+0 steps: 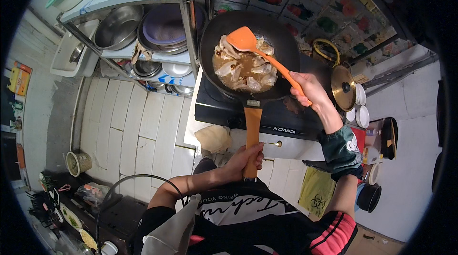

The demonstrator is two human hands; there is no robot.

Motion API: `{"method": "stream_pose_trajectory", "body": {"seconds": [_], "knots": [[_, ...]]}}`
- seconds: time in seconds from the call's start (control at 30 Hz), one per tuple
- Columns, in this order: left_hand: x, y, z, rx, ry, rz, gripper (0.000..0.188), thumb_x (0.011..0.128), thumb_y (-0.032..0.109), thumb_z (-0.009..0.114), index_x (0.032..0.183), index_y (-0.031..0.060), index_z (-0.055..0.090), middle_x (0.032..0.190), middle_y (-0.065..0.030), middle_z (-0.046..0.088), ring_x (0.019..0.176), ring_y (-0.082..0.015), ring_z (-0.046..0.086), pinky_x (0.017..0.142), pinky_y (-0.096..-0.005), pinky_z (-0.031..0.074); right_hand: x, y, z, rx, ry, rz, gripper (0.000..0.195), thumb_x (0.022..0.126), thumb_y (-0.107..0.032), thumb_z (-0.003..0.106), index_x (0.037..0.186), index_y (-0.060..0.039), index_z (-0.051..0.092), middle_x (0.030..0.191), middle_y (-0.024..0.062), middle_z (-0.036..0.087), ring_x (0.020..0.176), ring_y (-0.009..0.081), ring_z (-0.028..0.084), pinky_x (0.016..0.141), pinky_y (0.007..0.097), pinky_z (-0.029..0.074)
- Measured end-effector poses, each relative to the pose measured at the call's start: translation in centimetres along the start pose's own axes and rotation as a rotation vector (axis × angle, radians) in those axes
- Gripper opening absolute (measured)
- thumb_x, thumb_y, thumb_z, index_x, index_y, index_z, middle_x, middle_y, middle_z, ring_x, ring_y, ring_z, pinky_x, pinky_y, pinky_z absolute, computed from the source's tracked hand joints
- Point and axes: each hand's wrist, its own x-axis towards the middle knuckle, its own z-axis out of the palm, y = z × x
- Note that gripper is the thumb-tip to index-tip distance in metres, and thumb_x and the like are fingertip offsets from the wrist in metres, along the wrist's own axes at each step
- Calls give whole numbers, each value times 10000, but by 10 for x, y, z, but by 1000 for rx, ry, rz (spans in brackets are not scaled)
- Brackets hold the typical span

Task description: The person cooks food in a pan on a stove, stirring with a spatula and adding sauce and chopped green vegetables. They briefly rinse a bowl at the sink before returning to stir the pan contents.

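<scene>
Around the orange-brown handle of a dark wok, my left hand is closed near the lower end. My right hand grips an orange spatula, its broad head slanting over the left part of the wok. Pale chunks of meat, seemingly chicken, lie in thin brown liquid with small dark bits among them. Beneath the wok is a black gas stove, bearing the maker's name Konka; the burner under the pan is hidden.
A folded beige cloth and a small gold-coloured spoon lie along the counter's front edge. On the left stands a metal rack with steel basins. To the right are a brass-coloured lid and small white bowls.
</scene>
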Motion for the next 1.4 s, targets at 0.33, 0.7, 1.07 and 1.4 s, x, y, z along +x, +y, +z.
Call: {"method": "stream_pose_trajectory", "body": {"seconds": [0.33,0.7,1.07,1.4], "knots": [[-1,2,2,25,31,-29,178,863,258,481,823,91,433,608,-6,409,528,-83,385,530,-242,368,0,2,-2,-377,129,-218,263,889,-241,432,997,-33,551,492,-23,410,314,34,322,278,178,230],[-2,3,1,-2,-4,-22,230,825,282,543,785,83,436,616,1,445,523,-75,410,525,-228,381,3,22,-6,-835,247,-420,236,839,-175,496,901,36,581,524,133,440,478,152,452,485,306,370],[-1,1,0,-11,9,-28,229,823,282,549,811,77,448,620,-3,448,518,-81,417,519,-231,386,-6,17,8,-235,81,-61,268,887,-245,440,1005,-26,539,489,-30,416,314,31,314,276,181,224],[-1,0,0,23,5,-13,238,821,293,549,795,82,441,613,-2,453,518,-82,417,528,-234,388,-11,14,30,-312,35,-179,273,886,-227,439,1020,-13,543,482,-30,409,303,34,318,275,180,229]]}}
